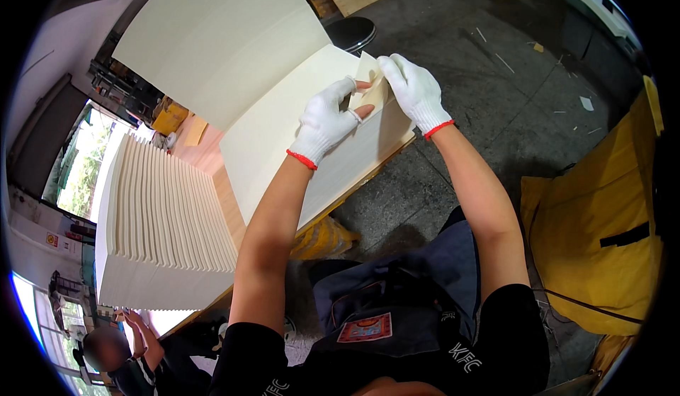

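Note:
A thick stack of large cream paper sheets (268,135) lies on the table in front of me. At its right end, a small section of cream paper (373,91) is bent up and curled. My left hand (328,118), in a white knit glove with red cuff and bare thumb and finger tips, grips this bent paper from the left. My right hand (412,88), gloved the same way, closes over the paper's outer edge at the stack's right corner. Its fingertips are partly hidden. Behind the stack, a broad cream sheet (223,38) stands raised and slightly bowed.
To the left, a tall stack of paper in staggered bundles (166,212) stands on the wooden tabletop (202,146). A black round stool (353,35) is behind the stack. Yellow cloth (595,233) hangs at the right. Another person (124,357) is at lower left. Paper scraps litter the floor.

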### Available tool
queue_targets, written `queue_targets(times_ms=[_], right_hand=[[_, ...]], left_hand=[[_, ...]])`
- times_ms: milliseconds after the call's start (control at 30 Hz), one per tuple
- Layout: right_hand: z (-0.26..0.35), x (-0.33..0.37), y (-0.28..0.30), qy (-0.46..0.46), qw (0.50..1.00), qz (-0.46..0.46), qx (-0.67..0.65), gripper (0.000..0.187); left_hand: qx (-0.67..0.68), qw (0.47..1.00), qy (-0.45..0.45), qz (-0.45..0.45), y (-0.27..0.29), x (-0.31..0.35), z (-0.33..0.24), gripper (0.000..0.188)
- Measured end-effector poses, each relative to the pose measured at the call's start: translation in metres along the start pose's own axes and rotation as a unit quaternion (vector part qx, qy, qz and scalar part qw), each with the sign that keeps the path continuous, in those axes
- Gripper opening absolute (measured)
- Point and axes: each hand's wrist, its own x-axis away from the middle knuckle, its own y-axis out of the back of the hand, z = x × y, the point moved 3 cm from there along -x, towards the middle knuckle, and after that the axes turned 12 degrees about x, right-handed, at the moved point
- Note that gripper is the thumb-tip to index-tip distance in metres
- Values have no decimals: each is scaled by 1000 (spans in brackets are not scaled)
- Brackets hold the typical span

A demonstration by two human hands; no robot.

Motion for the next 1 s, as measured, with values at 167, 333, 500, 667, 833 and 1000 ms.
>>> queue_targets(times_ms=[167,333,500,667,833,1000], right_hand=[[-1,0,1,4,1000,-9,2,56],[1,0,2,-9,1000,13,4,58],[0,-1,4,-14,999,31,22,58],[2,0,2,-3,1000,13,7,58],[-2,0,3,-9,1000,9,8,57],[4,1,8,-25,998,54,26,56]], left_hand=[[-10,999,-42,-21,0,-5,10,37],[8,994,-102,-47,0,-2,10,32],[-11,991,-121,-50,0,-1,4,31],[-81,996,-37,-12,0,-3,7,34],[-39,999,-23,-10,-3,-1,-3,32],[-28,989,-134,-62,-2,1,2,29]])
